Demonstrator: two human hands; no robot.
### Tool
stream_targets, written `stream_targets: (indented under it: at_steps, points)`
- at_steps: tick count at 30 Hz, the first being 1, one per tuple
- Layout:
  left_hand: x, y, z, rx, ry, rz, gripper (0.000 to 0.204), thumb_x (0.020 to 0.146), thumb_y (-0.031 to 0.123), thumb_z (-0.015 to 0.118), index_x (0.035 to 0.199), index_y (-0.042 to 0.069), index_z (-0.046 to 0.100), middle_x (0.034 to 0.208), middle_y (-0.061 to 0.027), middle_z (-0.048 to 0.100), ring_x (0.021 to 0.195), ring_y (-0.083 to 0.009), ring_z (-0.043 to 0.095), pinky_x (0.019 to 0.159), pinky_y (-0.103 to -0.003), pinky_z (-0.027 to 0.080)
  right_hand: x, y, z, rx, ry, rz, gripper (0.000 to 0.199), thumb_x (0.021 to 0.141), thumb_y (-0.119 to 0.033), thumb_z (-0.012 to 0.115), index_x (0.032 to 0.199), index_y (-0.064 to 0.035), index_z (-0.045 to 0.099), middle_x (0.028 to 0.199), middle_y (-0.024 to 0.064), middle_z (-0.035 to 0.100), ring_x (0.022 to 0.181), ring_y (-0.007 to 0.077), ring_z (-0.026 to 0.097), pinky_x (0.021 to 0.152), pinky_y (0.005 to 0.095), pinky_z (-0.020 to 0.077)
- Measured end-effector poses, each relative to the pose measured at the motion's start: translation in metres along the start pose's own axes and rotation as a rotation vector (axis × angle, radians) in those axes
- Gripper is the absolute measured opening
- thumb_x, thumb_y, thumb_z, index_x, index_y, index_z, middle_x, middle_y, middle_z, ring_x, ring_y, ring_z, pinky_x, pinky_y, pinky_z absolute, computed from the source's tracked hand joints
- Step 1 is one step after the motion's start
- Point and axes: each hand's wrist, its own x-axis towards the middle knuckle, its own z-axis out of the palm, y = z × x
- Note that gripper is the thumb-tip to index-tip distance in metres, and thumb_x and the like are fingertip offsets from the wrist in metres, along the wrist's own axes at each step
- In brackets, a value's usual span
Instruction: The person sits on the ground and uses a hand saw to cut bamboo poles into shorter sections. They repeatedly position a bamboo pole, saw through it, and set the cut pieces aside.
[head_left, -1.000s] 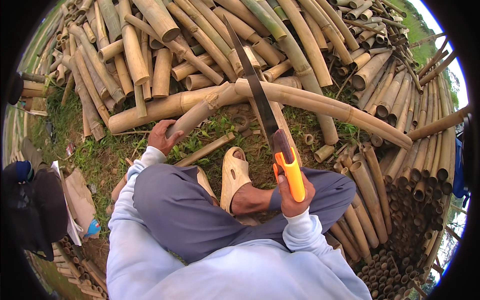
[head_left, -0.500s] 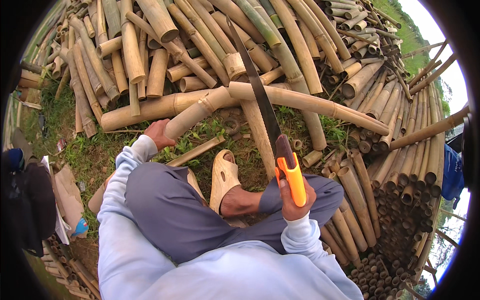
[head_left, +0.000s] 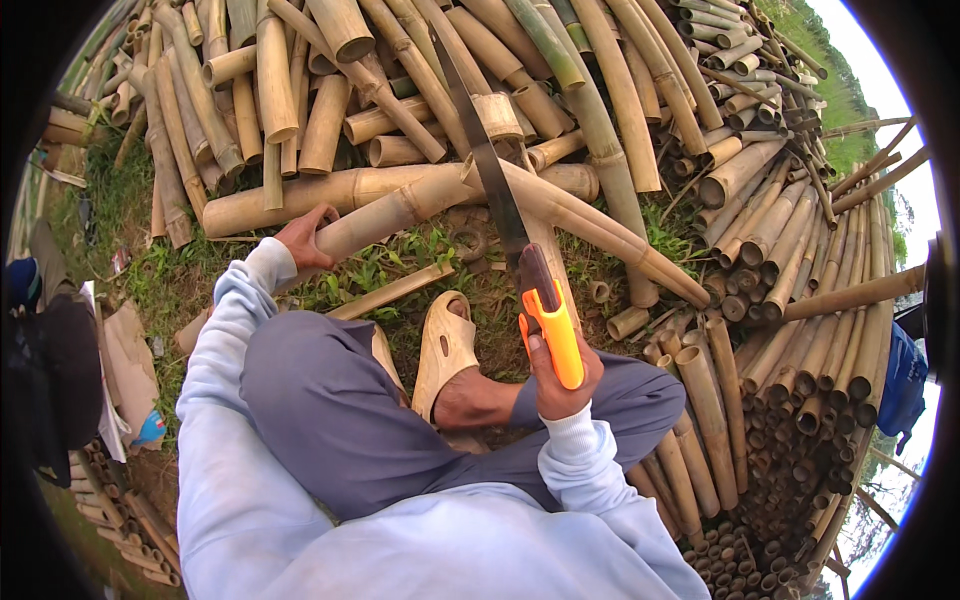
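My left hand [head_left: 305,240] is wrapped around the near end of a bamboo pole [head_left: 385,212], which slants up to the right. At its far end the blade of a hand saw [head_left: 487,165] crosses over the bamboo. My right hand [head_left: 567,380] grips the saw's orange handle [head_left: 556,340], blade pointing away from me. To the right of the blade, another bamboo length [head_left: 600,235] slopes down to the right. It meets the held pole at an angle by the blade; whether the two are fully apart is hidden.
A thick bamboo pole [head_left: 260,208] lies crosswise behind the held one, before a heap of cut bamboo [head_left: 330,120]. A split strip [head_left: 390,292] rests on the grass near my sandal [head_left: 440,350]. Stacked bamboo tubes [head_left: 790,420] fill the right side.
The right-hand bamboo length has swung, its far end dropping nearer to me. The saw and my right hand have shifted slightly left. My left hand has moved up a little, still on the pole.
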Motion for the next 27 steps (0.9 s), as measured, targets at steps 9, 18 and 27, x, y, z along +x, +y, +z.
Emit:
stream_targets:
  at_steps: [9, 18, 27]
  points:
    - [-0.019, 0.023, 0.011, 0.233, 0.042, -0.066, 0.067, 0.068, 0.025, 0.078, 0.127, 0.008, 0.053, 0.113, -0.0225, 0.07, 0.104, -0.044, 0.067, 0.092, -0.049, 0.053, 0.0, 0.004, 0.007, -0.132, -0.047, -0.136, 0.012, 0.087, 0.0, 0.075, 0.097, 0.0027, 0.07, 0.071, 0.0096, 0.065, 0.057, 0.0197, 0.064, 0.056, 0.0305, 0.0478]
    - [-0.022, 0.012, 0.04, 0.423, 0.319, 0.013, 0.068, 0.066, 0.031, 0.081, 0.127, 0.017, 0.053, 0.105, -0.0196, 0.072, 0.098, -0.0423, 0.069, 0.085, -0.051, 0.055, 0.001, 0.015, 0.007, -0.191, -0.07, -0.223, 0.01, 0.084, 0.002, 0.076, 0.087, 0.0015, 0.066, 0.067, 0.0099, 0.059, 0.053, 0.0256, 0.058, 0.052, 0.0341, 0.0446]
    - [-0.03, 0.025, 0.011, 0.312, 0.056, 0.046, 0.062, 0.061, 0.026, 0.082, 0.115, 0.008, 0.058, 0.111, -0.0163, 0.059, 0.111, -0.0387, 0.06, 0.097, -0.044, 0.049, -0.01, 0.016, -0.012, -0.204, -0.119, -0.244, 0.014, 0.081, 0.003, 0.077, 0.094, 0.0026, 0.07, 0.067, 0.0101, 0.059, 0.053, 0.0269, 0.058, 0.051, 0.0352, 0.0438]
